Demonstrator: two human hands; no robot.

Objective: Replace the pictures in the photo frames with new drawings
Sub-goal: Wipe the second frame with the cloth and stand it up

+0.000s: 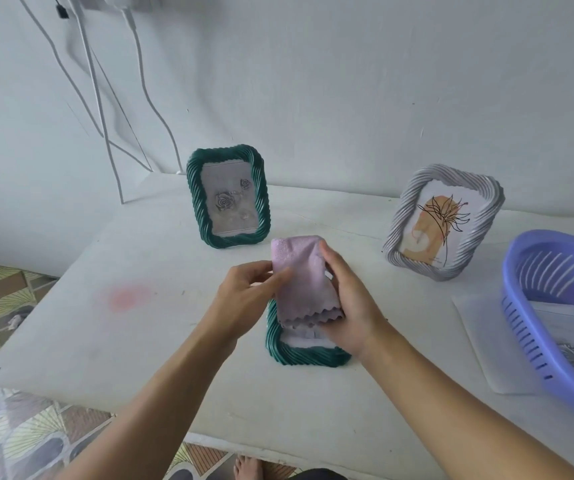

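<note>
A pink folded cloth (301, 278) with a zigzag edge hangs between both hands over a green twisted-rim photo frame (299, 353) standing on the white table (122, 341). My left hand (244, 292) pinches the cloth's left edge. My right hand (351, 303) grips the cloth's right side and rests against that frame, most of which is hidden. Further back a second green frame (228, 195) stands upright with a grey rose picture. At the right a white twisted frame (443, 220) leans back, showing an orange line drawing.
A purple slotted basket (535, 299) sits at the table's right edge on a sheet of paper (479, 337), with papers inside. White cables (105, 133) hang down the wall at the back left. Patterned floor tiles and a bare foot (247, 467) show below the table's front edge.
</note>
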